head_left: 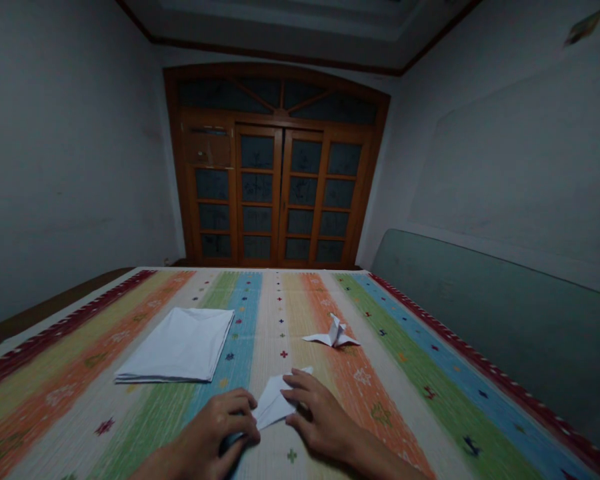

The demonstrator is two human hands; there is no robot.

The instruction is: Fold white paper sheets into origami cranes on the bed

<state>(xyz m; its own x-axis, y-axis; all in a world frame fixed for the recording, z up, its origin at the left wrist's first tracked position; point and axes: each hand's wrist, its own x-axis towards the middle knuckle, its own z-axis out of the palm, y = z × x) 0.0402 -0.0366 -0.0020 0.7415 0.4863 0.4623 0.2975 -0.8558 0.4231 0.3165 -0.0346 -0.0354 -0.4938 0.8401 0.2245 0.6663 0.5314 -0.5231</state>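
A small white folded paper (271, 403) lies on the striped cloth between my two hands. At its left corner, the curled fingers and thumb of my left hand (225, 421) hold the edge. My right hand (314, 408) grips the right side, its fingers bent over the top and the thumb near the lower edge. My fingers cover both ends of the paper. Beyond my right hand stands a finished white paper crane (334, 333) with its wings spread. A stack of white paper sheets (180, 345) rests to the left, beyond my left hand.
A colourful striped tablecloth (400, 400) covers the table. Along the right side stands a pale green panel (480, 293) against the wall. Wooden doors with glass panes (280, 193) close off the far end of the room.
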